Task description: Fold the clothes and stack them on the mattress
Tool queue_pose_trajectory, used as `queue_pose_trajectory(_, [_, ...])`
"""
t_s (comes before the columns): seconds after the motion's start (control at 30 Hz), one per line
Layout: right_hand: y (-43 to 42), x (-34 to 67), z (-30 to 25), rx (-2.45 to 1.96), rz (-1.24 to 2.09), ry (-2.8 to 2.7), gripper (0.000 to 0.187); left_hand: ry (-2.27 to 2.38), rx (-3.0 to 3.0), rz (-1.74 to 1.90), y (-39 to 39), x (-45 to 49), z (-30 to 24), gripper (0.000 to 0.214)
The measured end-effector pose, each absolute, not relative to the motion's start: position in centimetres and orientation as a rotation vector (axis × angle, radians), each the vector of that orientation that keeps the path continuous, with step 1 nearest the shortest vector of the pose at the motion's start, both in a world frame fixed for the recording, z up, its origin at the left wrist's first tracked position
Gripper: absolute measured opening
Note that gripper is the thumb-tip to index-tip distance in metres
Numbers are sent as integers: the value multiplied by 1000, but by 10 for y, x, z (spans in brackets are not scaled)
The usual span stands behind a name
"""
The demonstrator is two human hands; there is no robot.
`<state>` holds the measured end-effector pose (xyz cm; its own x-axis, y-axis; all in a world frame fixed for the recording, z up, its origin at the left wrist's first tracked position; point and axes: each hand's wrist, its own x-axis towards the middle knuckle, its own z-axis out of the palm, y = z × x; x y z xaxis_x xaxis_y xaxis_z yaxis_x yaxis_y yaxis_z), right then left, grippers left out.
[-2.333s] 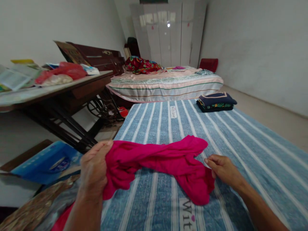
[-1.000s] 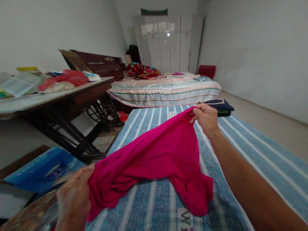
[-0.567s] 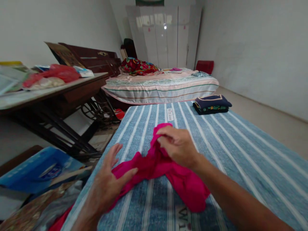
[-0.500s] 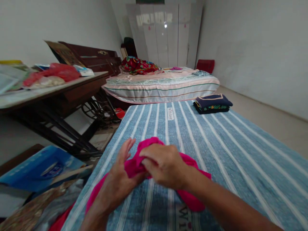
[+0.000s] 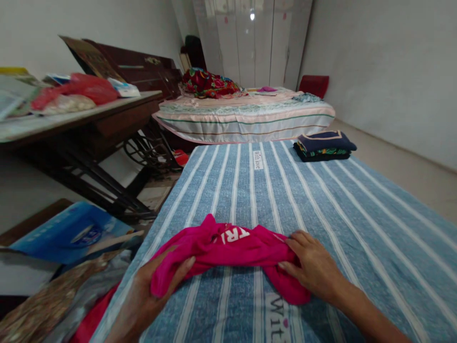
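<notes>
The pink cloth (image 5: 246,255) lies bunched across the near part of the striped sheet (image 5: 221,195), spanning from hand to hand, with white letters (image 5: 233,236) showing in its upper folds. The left hand (image 5: 144,286) has its left end between a raised thumb and fingers mostly hidden by the fabric, the grip looking wide and loose, though how firm I cannot tell; the right hand (image 5: 312,264) has thumb and curled fingers closed nearer together on the other end, where a flap droops below the thumb. From here the folds could well slide apart if the left grip is as slack as it looks, and the soft layers could twist or bunch if the 2 ends were pulled unevenly. The flap might also trail or double under, being outside the pinch. On the left the sheet's edge runs close by the left forearm, with a heap of clothes (image 5: 60,290) just past it, so a drag that way could take the cloth over the edge. More room lies ahead and to the right, where the sheet stretches on past the right arm; the folded stack (image 5: 324,146) sits near the far right corner, well apart from both hands, and the far bed (image 5: 243,119) lies beyond the far edge
</notes>
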<state>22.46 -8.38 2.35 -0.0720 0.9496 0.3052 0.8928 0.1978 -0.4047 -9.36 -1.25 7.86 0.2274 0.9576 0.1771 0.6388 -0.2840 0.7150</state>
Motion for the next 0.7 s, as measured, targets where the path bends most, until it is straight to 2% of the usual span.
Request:
queue_pose_trajectory(0.1, [-99,232,8,-1579,152,-1998,14,1477,2007,818,-11,-104,78,30])
queue_pose_trajectory(0.27, [-124,215,-1,-1270,-67,-1913,30,1398,2013,669,-5,-115,79,31])
queue_pose_trajectory(0.47, [-134,211,4,-1262,-95,-1934,28,1294,1991,653,-6,-109,97,27])
queue_pose_trajectory(0.6, [-136,215,19,-1186,-109,-1925,28,1389,1960,806,-11,-113,101,21])
queue_pose_trajectory(0.7, [-136,213,28,-1092,-97,-1938,28,1636,1836,1180,-12,-124,99,24])
